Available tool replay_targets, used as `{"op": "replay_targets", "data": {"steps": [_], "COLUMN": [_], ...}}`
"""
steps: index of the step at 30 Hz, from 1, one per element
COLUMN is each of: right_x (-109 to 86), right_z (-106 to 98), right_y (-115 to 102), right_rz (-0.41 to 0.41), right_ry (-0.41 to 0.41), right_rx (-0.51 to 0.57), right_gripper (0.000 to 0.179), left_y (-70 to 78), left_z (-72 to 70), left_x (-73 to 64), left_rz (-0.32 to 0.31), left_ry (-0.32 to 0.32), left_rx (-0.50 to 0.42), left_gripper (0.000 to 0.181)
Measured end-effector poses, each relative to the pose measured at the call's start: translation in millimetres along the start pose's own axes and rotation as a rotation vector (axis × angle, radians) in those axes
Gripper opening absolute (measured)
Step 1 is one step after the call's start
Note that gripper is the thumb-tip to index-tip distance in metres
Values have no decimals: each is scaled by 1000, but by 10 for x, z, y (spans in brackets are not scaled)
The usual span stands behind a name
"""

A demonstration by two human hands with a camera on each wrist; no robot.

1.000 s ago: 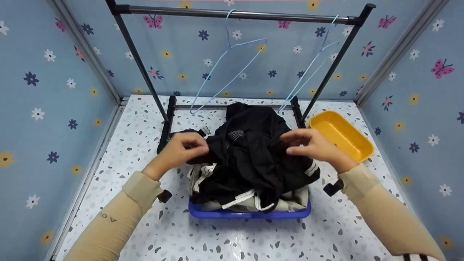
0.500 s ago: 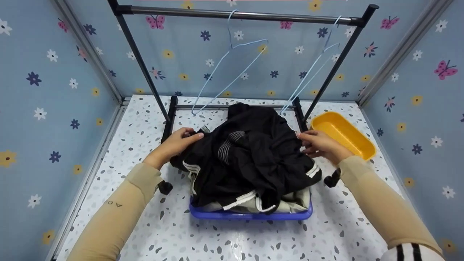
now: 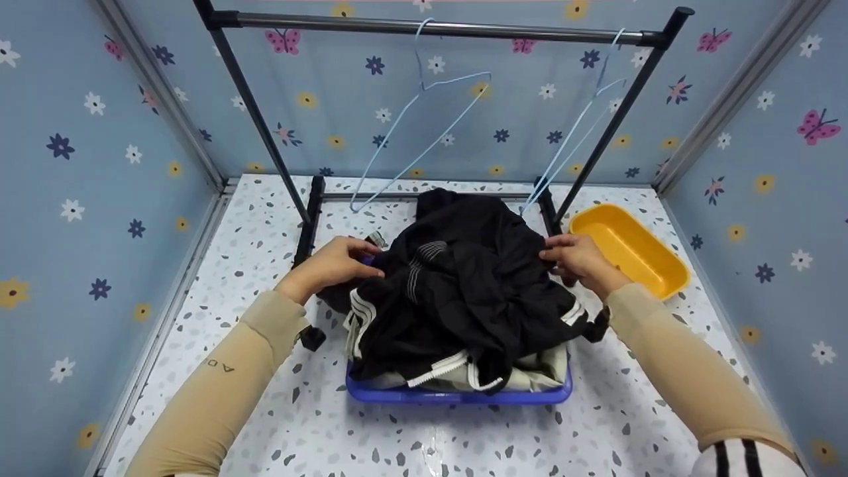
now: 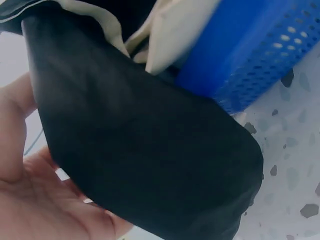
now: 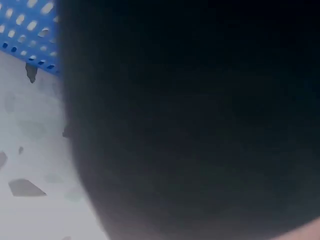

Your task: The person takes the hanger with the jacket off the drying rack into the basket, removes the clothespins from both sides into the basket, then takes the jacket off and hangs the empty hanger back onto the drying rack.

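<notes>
A black jacket [image 3: 483, 278] with white stripes and a white zip lies crumpled over a blue basket [image 3: 457, 396]. At its left edge, my left hand [image 3: 331, 265] has thumb and fingers apart, touching or very near the cloth. The left wrist view shows this palm [image 4: 55, 205] beside a hanging fold of black cloth [image 4: 145, 135]. My right hand [image 3: 580, 258] touches the jacket's right edge with its fingertips; whether it pinches cannot be seen. Black cloth [image 5: 190, 120] fills most of the right wrist view and hides the fingers.
Behind the basket stands a black clothes rack [image 3: 331, 22], with a blue hanger [image 3: 401, 106] and another hanger [image 3: 576, 126] on its bar. A yellow bin [image 3: 629, 252] sits at the right. Beige cloth [image 3: 540, 371] shows beneath the jacket. Flowered walls enclose the speckled floor.
Both hands first spread outward, opening out the jacket. Since then my left hand has come slightly right and the jacket's left flap has drawn in. My right hand remains at the right edge.
</notes>
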State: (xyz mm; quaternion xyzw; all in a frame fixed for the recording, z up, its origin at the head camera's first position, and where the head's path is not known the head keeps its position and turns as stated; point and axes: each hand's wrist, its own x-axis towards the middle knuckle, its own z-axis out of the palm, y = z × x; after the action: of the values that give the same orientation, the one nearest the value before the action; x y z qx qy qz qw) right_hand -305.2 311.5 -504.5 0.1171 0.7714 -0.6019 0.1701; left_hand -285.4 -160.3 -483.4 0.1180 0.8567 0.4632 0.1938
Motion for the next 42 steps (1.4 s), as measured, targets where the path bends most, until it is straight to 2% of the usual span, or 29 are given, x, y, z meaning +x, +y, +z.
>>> {"op": "replay_targets", "data": {"steps": [3, 6, 10, 12, 15, 17, 19, 21, 23, 25, 28, 31, 33, 38, 42], "right_x": [-27, -88, -246, -351, -513, -620, -720, -818, -904, -974, -1042, -1073, -1078, -1013, -914], "right_z": [8, 35, 122, 179, 265, 314, 357, 404, 447, 492, 552, 608, 639, 706, 744], "right_y": [-79, -186, -341, -417, -527, -598, -665, -717, -742, -739, -701, -647, -608, -508, -446], "right_rz": [-87, -154, -204, -224, -263, -303, -369, -473, -611, -744, -852, -833, -799, -712, -610], "right_ry": [34, 7, -85, -130, -169, -174, -184, -218, -291, -401, -601, -744, -799, -865, -896], "right_rx": [76, 176, 275, 291, 272, 222, 122, -11, -172, -322, -496, -652, -744, -901, -948], "right_gripper": [23, 15, 28, 30, 33, 34, 30, 22, 21, 26, 34, 50, 60, 66, 66], "left_y": [33, 74, 120, 154, 232, 296, 363, 433, 496, 546, 596, 616, 617, 579, 526], "left_z": [37, 66, 80, 75, 65, 60, 51, 47, 48, 59, 100, 165, 225, 417, 561], "left_x": [6, -10, -54, -90, -156, -205, -254, -303, -348, -387, -438, -483, -505, -522, -488], "left_rz": [74, 134, 175, 191, 245, 296, 357, 411, 457, 503, 546, 537, 506, 441, 417], "left_ry": [-12, -38, -63, -51, -14, 4, -2, -24, -57, -104, -190, -290, -352, -491, -537], "left_rx": [66, 69, -48, -124, -223, -281, -323, -333, -285, -194, -34, 111, 203, 424, 532], "left_gripper": [49, 46, 31, 24, 19, 18, 19, 23, 26, 29, 36, 49, 59, 72, 73]}}
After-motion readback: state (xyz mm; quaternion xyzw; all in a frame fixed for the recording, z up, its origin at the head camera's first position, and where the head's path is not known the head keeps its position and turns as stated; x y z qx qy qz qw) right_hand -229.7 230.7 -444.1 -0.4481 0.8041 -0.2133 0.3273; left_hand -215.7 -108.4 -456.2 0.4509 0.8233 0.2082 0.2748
